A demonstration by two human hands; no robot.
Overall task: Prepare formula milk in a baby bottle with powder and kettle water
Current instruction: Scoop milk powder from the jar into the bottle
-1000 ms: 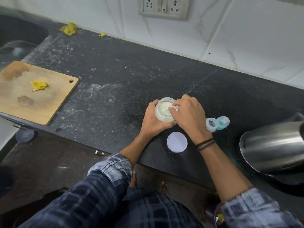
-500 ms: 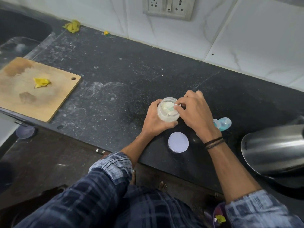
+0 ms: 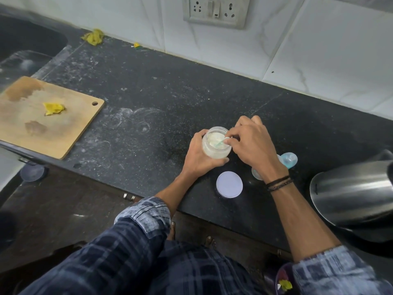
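Head view: your left hand (image 3: 200,159) wraps the open powder jar (image 3: 214,149), which stands on the black counter (image 3: 170,92) near its front edge. Your right hand (image 3: 252,144) pinches a small scoop (image 3: 221,142) dipped into the powder. The lid (image 3: 229,184) lies just nearer. The baby bottle (image 3: 288,160) is partly hidden behind your right wrist; the kettle (image 3: 350,188) is far right.

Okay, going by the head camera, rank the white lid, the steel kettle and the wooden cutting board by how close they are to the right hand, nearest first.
1. White lid: just below the right hand, toward the person.
2. Steel kettle: farther off, at the right edge of view.
3. Wooden cutting board: farthest, at the far left.
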